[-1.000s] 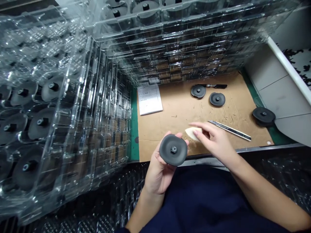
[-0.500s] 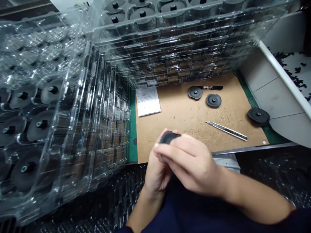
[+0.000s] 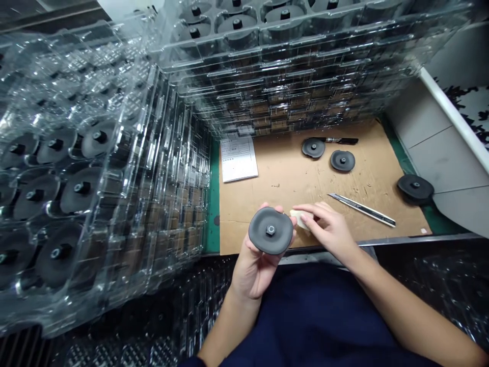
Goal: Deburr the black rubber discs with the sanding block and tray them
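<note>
My left hand [image 3: 254,272] cradles a dark grey rubber disc [image 3: 270,232] in its palm and fingertips, face up, with a small metal nut or stud at its centre. My right hand [image 3: 328,229] pinches a pale wedge of sponge or cloth [image 3: 300,219] between its fingers and thumb. That wedge sits right next to the disc's right rim, and its contact with the rim is hard to tell. Behind them, more grey discs [image 3: 313,148] lie on a sheet of brown cardboard [image 3: 290,188].
A utility knife [image 3: 361,210] and a black marker [image 3: 342,140] lie on the cardboard, with a printed paper sheet [image 3: 239,159] at its far left. Stacked clear plastic trays [image 3: 114,168] holding discs rise at the left and far side. A green mat edge [image 3: 212,204] shows underneath.
My right hand has moved back right off the disc, which it covered before. The disc has tilted from nearly edge-on to face up in my left hand.
</note>
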`<state>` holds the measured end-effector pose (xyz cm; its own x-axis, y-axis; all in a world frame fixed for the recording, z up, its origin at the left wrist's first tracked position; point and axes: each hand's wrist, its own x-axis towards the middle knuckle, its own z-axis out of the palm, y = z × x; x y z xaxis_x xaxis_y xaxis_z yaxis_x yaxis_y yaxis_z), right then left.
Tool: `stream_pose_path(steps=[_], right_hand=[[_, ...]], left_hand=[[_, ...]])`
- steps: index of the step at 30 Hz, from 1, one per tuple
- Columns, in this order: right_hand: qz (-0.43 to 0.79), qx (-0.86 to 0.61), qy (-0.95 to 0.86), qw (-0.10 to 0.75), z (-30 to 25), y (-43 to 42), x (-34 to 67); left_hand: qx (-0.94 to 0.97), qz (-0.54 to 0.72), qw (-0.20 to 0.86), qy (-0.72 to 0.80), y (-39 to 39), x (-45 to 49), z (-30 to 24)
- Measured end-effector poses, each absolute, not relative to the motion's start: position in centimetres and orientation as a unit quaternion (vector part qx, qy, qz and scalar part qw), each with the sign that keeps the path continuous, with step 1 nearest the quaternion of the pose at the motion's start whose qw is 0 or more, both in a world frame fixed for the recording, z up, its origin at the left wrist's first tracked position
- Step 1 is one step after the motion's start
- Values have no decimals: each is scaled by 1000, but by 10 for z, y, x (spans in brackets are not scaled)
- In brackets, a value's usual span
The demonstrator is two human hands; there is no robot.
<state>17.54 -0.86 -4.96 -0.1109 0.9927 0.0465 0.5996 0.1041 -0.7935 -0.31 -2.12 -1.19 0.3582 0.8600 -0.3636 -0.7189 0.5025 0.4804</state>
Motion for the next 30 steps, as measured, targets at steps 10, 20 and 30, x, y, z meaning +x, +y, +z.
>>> stream_pose_path(steps=[10, 20, 30], right_hand=[[154, -663, -667, 302, -72, -18, 218], [136, -705, -604, 345, -90, -25, 239], [255, -575, -700, 338, 30, -32, 177]], left_hand=[[267, 499, 756, 327, -23, 1, -18], [718, 467, 289, 428, -16, 4, -26], [736, 463, 150, 470, -15, -4, -15]])
